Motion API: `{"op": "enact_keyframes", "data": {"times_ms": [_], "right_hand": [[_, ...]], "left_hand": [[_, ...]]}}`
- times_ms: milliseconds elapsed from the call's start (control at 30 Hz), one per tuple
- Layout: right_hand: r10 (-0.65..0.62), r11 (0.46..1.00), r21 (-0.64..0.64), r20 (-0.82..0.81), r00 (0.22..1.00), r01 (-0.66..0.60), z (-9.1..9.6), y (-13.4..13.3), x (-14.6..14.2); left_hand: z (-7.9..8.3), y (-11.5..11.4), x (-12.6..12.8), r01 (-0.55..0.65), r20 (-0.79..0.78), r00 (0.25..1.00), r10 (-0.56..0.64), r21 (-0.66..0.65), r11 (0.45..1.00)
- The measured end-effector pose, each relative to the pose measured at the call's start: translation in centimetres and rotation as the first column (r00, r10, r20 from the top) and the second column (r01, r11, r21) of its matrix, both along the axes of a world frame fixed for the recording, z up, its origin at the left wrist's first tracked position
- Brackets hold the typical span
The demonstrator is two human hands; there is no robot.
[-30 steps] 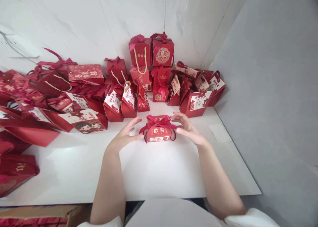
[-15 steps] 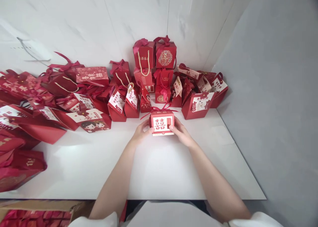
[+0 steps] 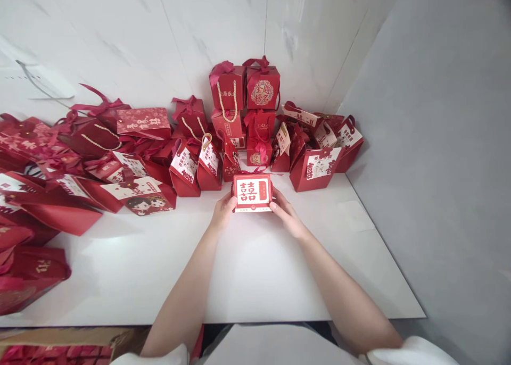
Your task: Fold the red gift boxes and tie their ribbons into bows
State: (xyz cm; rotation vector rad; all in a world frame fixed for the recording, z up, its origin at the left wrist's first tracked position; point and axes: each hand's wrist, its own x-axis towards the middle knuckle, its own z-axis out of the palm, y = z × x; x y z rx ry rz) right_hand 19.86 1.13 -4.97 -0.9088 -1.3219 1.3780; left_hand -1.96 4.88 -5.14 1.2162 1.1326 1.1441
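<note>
Marbled wall panels [image 3: 207, 30] back a white table [image 3: 263, 280]. Left, a gift box [image 3: 34, 280] is cut off; centrally, before stacked boxes [image 3: 261, 91], left hand [image 3: 223, 213] and right hand [image 3: 288, 216] grip a double-happiness box [image 3: 249, 193] by its ends, fingers [image 3: 281, 198] mostly hidden; right, gift bags [image 3: 319, 168] overlap.

- I see smooth printed card on the red-and-white box [image 3: 252, 193].
- The far ribbons [image 3: 221, 69] look like satiny cloth to me.
- I see a smooth, glossy table [image 3: 263, 274].
- My far wall [image 3: 211, 24]: polished, marble-veined.
- Near left, I view a matt cardboard carton [image 3: 80, 336].
</note>
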Motion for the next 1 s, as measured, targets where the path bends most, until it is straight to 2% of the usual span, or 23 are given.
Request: {"op": "enact_keyframes", "data": {"times_ms": [133, 267, 433, 567, 733, 1000], "right_hand": [[-0.019, 1.0, -0.01, -0.001, 1.0, 0.019, -0.2, -0.2, -0.3], [-0.064, 0.998, 0.0, 0.0, 0.998, 0.064, -0.1, -0.3, -0.3], [-0.07, 0.998, 0.005, 0.016, 0.997, 0.07, -0.1, -0.4, -0.4], [-0.058, 0.998, -0.019, 0.016, 0.998, 0.059, -0.4, -0.5, -0.5], [-0.07, 0.997, -0.025, 0.027, 0.997, 0.071, -0.5, -0.5, -0.6], [-0.145, 0.988, -0.04, 0.035, 0.989, 0.147, -0.3, -0.6, -1.2]], "left_hand": [[-0.2, -0.3, 0.6, -0.007, 0.088, 0.996, 0.004, 0.024, 1.0], [-0.8, -0.6, 1.2, 0.027, 0.226, 0.974, -0.024, -0.009, 1.0], [-1.8, -0.3, 0.9, 0.003, 0.241, 0.97, -0.017, 0.061, 0.998], [-2.2, 0.0, 0.7, -0.022, 0.233, 0.973, 0.007, 0.061, 0.998], [-1.6, -0.3, 1.0, -0.037, 0.224, 0.974, 0.028, 0.035, 0.999], [-0.5, -0.9, 1.6, -0.031, 0.236, 0.97, 0.053, -0.099, 0.995]]}}
